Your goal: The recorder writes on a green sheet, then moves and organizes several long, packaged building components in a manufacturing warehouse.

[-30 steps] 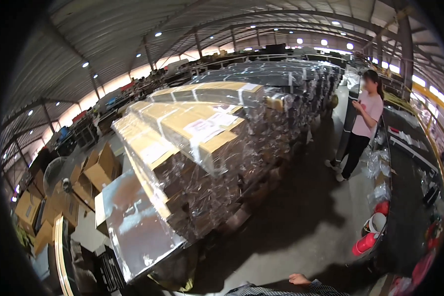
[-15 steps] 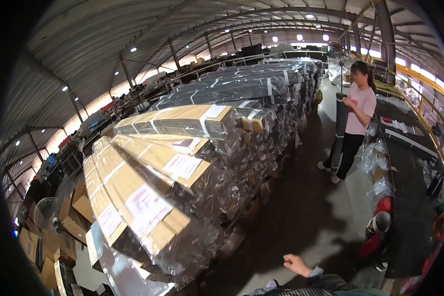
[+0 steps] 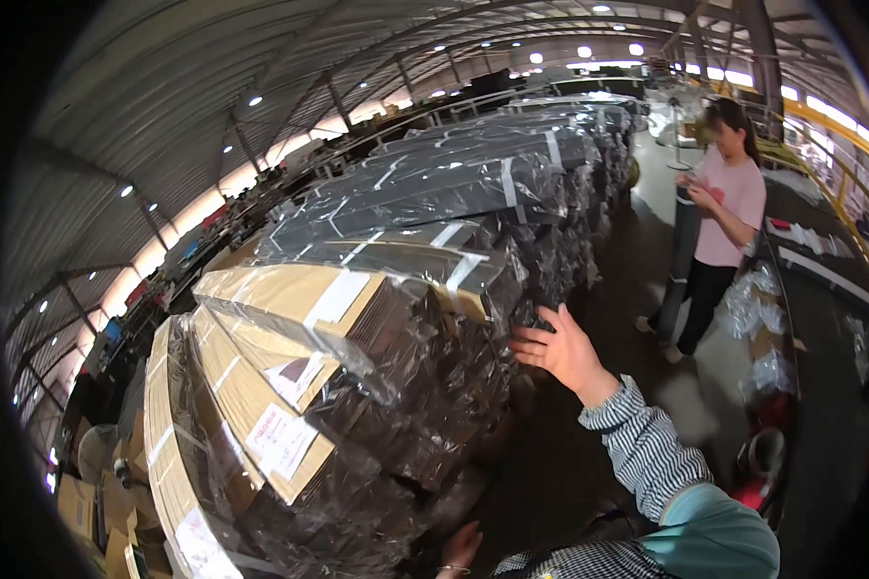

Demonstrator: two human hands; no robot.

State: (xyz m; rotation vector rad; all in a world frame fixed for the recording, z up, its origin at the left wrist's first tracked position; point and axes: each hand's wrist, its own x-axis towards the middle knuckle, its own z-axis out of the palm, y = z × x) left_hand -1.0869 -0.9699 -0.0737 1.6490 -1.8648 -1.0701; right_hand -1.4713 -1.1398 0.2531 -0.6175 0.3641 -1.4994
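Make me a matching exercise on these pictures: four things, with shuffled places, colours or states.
1. right hand
2. left hand
3. wrapped bundles
4. co-worker's shirt

A. pink
B. stacked, bound with white bands
C. raised, fingers spread
D. low, near the picture's bottom edge

Pairs: 1-C, 2-D, 3-B, 4-A

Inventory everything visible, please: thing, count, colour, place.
Tan bundles: several, tan, left
Dark bundles: many, dark grey, beyond them
Labels: several, white, on tan bundles
Cardboard boxes: several, brown, lower left
Co-worker: one, pink-shirted, right
Tall package: one, dark, beside co-worker
Bench: one, dark, far right
Clear plastic: uncountable, clear, beside bench
Beam: one, yellow, upper right
Ceiling lights: many, white, overhead
Left hand: one, shadowed, lower edge
Right hand: one, check-sleeved, open beside dark bundles
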